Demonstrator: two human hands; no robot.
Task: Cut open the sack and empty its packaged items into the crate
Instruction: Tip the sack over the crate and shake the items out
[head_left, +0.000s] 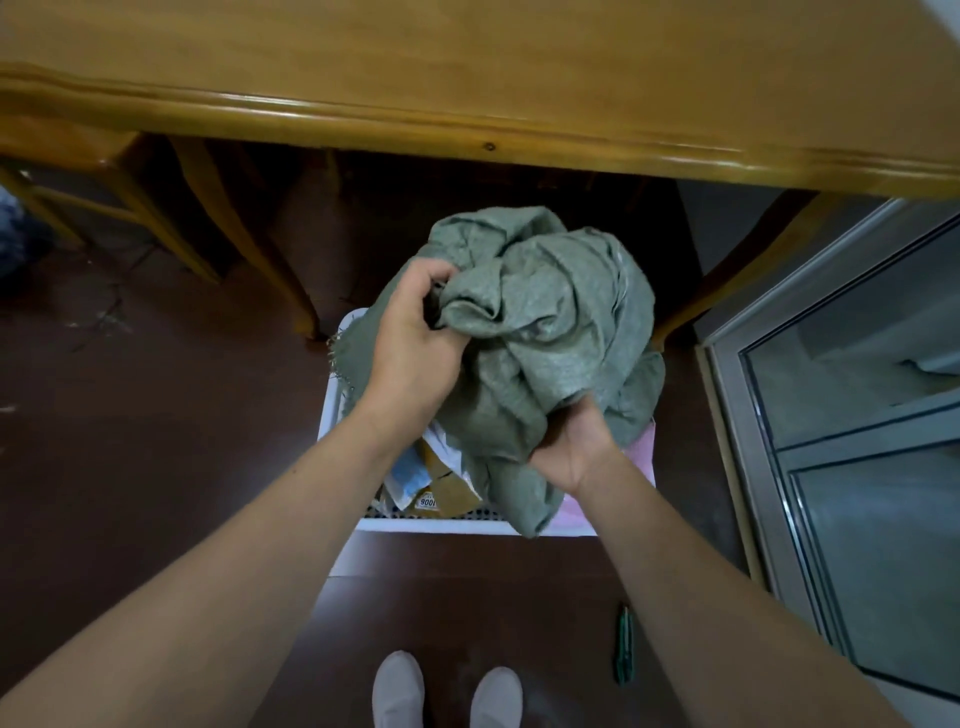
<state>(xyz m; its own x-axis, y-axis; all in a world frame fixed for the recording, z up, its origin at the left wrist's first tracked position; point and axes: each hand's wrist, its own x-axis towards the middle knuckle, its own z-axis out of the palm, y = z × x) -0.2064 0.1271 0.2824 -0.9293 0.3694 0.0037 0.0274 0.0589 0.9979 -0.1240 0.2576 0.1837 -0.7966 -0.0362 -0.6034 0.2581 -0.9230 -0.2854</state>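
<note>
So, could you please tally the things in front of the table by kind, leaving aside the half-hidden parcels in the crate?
Green sack: 1
White crate: 1
Green tool on the floor: 1
Hands gripping the sack: 2, left hand and right hand
White shoes: 2
Total: 7

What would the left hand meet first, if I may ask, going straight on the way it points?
The left hand grips the green sack, so it would likely just push deeper into that bunched cloth.
</note>
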